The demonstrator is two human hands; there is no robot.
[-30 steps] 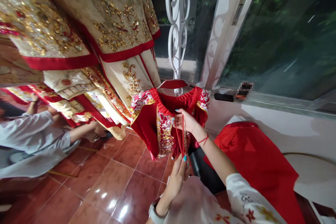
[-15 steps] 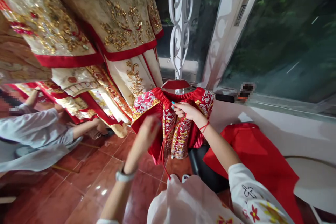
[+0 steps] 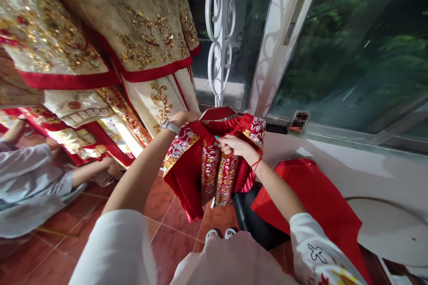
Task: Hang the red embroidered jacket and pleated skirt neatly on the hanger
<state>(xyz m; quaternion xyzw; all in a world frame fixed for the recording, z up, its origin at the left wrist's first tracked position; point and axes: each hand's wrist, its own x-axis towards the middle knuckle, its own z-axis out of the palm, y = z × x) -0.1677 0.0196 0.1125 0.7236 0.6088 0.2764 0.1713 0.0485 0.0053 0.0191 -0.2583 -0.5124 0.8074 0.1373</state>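
Observation:
A red garment [image 3: 227, 173] with a gathered top edge and gold and silver embroidered panels is in front of me, by a red hanger [image 3: 219, 113]. My right hand [image 3: 232, 145] is closed on its upper front edge, thumb and fingers pinching the cloth. At the garment's upper left my left hand [image 3: 185, 118] reaches in by the hanger's left end. Its fingers are mostly hidden behind the cloth, so I cannot tell whether they grip it.
Cream and gold embroidered robes [image 3: 147, 31] hang at the left. Behind the garment stands a white scrollwork post [image 3: 219, 40]. Red cloth [image 3: 301, 205] drapes over a black seat [image 3: 257, 220], beside a round white tabletop [image 3: 394, 231]. Another person [image 3: 36, 178] sits at the far left.
My left hand has moved up from in front of the garment to its upper left, by the hanger. My right hand keeps its pinch. The red cords dangling before no longer show.

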